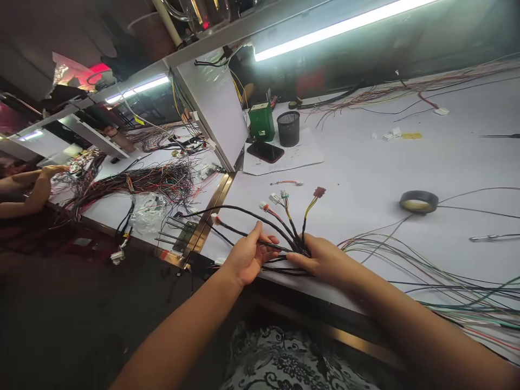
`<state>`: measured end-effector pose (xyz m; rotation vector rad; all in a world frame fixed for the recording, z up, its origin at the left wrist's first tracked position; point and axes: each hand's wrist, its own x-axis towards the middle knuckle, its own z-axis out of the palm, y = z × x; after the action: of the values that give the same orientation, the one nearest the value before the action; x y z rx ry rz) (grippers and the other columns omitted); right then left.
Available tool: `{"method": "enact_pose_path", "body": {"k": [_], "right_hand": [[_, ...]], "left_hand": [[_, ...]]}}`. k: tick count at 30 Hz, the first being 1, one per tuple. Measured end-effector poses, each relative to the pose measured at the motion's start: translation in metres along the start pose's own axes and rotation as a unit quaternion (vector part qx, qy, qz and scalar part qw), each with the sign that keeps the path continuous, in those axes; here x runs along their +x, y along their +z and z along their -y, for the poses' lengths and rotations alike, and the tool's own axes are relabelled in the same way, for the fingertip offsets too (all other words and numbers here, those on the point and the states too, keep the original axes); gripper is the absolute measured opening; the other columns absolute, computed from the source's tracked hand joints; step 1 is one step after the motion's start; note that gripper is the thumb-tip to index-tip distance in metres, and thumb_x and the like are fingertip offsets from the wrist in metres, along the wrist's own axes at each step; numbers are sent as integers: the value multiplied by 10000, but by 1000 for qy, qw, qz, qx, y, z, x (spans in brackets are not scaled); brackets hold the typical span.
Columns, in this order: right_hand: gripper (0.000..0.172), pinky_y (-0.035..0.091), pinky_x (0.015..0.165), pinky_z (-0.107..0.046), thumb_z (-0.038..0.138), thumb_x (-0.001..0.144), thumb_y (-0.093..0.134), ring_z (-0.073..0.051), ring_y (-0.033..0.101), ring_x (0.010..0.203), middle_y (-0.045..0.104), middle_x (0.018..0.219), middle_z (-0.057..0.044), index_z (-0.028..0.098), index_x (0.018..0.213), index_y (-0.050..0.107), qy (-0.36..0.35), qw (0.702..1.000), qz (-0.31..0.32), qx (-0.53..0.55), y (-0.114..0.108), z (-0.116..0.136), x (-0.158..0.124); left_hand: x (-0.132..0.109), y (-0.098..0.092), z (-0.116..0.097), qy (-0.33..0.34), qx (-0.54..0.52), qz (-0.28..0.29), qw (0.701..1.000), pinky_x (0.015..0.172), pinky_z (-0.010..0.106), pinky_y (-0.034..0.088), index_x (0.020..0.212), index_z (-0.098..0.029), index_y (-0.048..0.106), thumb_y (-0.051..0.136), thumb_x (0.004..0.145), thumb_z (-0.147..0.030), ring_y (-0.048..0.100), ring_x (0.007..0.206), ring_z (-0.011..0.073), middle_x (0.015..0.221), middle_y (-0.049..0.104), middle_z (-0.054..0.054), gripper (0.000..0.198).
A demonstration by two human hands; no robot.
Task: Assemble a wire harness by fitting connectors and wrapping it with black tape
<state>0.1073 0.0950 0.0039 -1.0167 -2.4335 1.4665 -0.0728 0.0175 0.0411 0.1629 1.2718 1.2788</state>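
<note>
Both hands hold a wire harness (284, 227) at the near edge of the white table (365, 173). My left hand (247, 257) pinches black-sleeved branches of it between thumb and fingers. My right hand (320, 260) grips the bundle where the branches split. The branches fan up and away, ending in small connectors: white ones (274, 198) and a red one (319, 192). Loose coloured wires (426, 271) trail from the bundle to the right across the table.
A roll of black tape (418, 201) lies to the right. Further back stand a black mesh cup (288, 128), a green box (261, 121) and a dark phone (265, 152). More wire bundles (138, 181) cover the table to the left, where another person's arm (28, 189) rests.
</note>
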Motion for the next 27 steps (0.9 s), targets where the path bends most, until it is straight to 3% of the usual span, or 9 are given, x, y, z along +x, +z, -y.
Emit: {"method": "enact_pose_path", "body": {"k": [4, 10, 15, 17, 18, 20, 22, 25, 27], "right_hand": [[383, 394, 611, -291, 541, 832, 590, -189, 520, 700, 593, 789, -38, 166, 886, 532, -2, 995, 28, 98, -4, -2, -1], [347, 429, 636, -266, 525, 884, 541, -145, 508, 699, 528, 804, -2, 180, 900, 506, 0, 934, 75, 349, -9, -3, -6], [292, 402, 586, -256, 468, 912, 490, -144, 484, 655, 498, 735, 13, 195, 813, 466, -17, 968, 43, 246, -5, -2, -3], [258, 381, 588, -260, 417, 927, 466, -148, 477, 652, 509, 714, 14, 200, 787, 462, -48, 985, 26, 163, -5, -2, -3], [240, 376, 600, -263, 391, 931, 459, -151, 477, 659, 517, 717, 13, 202, 783, 465, -67, 990, 19, 126, -5, -1, -3], [209, 371, 624, -269, 353, 936, 451, -155, 484, 679, 532, 738, 9, 205, 791, 478, -96, 993, 10, 72, -5, 0, -4], [193, 369, 636, -272, 335, 942, 443, -158, 493, 688, 543, 752, 5, 206, 805, 485, -108, 993, 6, 45, -5, 2, -5], [153, 377, 660, -273, 313, 943, 449, -162, 520, 720, 573, 789, -2, 207, 849, 507, -114, 993, -6, 30, -4, 3, -7], [131, 386, 660, -274, 308, 936, 462, -167, 537, 731, 592, 802, -7, 206, 879, 520, -108, 994, -6, 22, -4, 2, -7]], "left_hand": [[-10, -2, -1, -5, -36, 25, 999, 695, 276, 548, 551, -105, 559, 491, 929, -378, 655, 798, 172, 892, 646, 103, 471], [-31, -28, 4, 27, 189, 141, 971, 409, 151, 387, 1048, -164, 610, 655, 823, -389, 575, 537, 93, 744, 654, 30, 322], [-49, -45, 7, -179, 246, 167, 938, 284, 174, 184, 848, -151, 600, 309, 874, -680, 394, 302, 72, 506, 547, -3, 604], [-58, -39, -1, -129, 341, 212, 907, 326, 201, 294, 749, -144, 597, 272, 881, -684, 465, 357, 104, 507, 561, 27, 644], [-62, -33, -5, -35, 397, 205, 894, 404, 219, 386, 741, -147, 598, 325, 898, -639, 529, 440, 121, 558, 593, 41, 584], [-62, -20, -12, 213, 508, 129, 825, 697, 292, 498, 799, -155, 624, 392, 938, -502, 626, 728, 170, 766, 666, 76, 440], [-53, -9, -11, 352, 611, 75, 705, 921, 395, 438, 941, -155, 648, 383, 960, -403, 603, 992, 236, 992, 681, 110, 363], [-33, -2, 1, 325, 729, 104, 594, 972, 454, 397, 1111, -141, 620, 328, 978, -343, 578, 1077, 277, 1106, 667, 128, 379], [-21, -2, 7, 255, 754, 143, 588, 926, 431, 427, 1095, -154, 631, 307, 983, -341, 609, 1012, 267, 1047, 684, 112, 390]]}}
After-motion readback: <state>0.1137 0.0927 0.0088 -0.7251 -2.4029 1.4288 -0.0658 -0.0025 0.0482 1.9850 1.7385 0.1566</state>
